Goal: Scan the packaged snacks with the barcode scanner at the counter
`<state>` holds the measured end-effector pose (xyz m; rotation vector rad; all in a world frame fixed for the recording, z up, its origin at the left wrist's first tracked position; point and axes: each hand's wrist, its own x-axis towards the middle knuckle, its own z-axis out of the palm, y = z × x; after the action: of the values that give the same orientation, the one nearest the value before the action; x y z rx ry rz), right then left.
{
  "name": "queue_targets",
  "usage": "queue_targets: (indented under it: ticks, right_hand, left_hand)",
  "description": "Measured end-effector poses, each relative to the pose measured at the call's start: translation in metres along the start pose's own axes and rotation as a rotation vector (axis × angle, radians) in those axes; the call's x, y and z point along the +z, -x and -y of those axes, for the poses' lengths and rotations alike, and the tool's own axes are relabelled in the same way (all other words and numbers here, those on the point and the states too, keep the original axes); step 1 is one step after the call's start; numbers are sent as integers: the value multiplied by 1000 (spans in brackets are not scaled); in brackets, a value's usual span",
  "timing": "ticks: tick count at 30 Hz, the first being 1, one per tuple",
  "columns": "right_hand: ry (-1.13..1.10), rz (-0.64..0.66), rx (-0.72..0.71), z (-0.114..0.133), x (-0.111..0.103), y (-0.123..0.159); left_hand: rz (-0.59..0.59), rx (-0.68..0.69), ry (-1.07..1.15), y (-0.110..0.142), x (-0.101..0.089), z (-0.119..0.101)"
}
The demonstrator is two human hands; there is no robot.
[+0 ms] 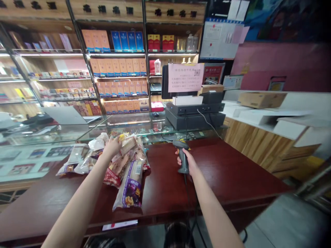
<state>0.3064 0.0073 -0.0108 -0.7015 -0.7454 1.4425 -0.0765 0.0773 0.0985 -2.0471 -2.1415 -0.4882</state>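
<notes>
My right hand (188,160) is wrapped round the grip of a dark grey barcode scanner (183,165), held upright over the dark red counter (165,182); its cable hangs down towards the front edge. My left hand (113,146) reaches into a pile of plastic-wrapped snack packages, its fingers closed at the edge of a clear, pale package (128,144). Its fingertips are partly hidden. Nearest me in the pile lies a long package with a purple label (133,186), its barcode facing up. A red-labelled package (112,175) lies beside it, and white bags (84,160) lie to the left.
Behind the counter's far edge stands a glass display case (129,120). A monitor with a pink notice (184,78) stands above a black cash drawer (195,117). A cardboard box (262,99) sits on the right. Shelves of boxed goods (117,67) line the back.
</notes>
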Motion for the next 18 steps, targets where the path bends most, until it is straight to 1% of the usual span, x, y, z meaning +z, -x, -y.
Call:
queue_targets:
  ticks: [1, 3, 5, 6, 8, 11, 13, 15, 16, 18]
  right_hand:
    - [1, -6, 4, 0, 0, 0]
    - [0, -27, -2, 0, 2, 1]
    - [-8, -49, -22, 1, 4, 2]
    - [-17, -59, -31, 1, 6, 3]
    - [-46, -72, -44, 2, 8, 4]
    - [-101, -107, -78, 5, 9, 4]
    - [-143, -160, -110, 8, 8, 3]
    - [-187, -224, -146, 10, 6, 2]
    - [-206, -256, -169, 12, 4, 1]
    - [-222, -322, -224, 14, 2, 0]
  left_hand:
    - [23, -32, 2, 1, 7, 5]
    - [37, -94, 8, 2, 15, 6]
    - [14, -113, -19, 4, 16, -2]
    - [-14, -97, -46, 5, 13, -9]
    - [-124, -10, -99, 8, 6, -25]
    - [-313, 185, -99, 12, -3, -59]
    - [-350, 299, -72, 14, -4, -89]
    - [-286, 421, -49, 15, 1, -124]
    - [-225, 475, -26, 15, 7, -142]
    - [-67, 563, 29, 16, 24, -180]
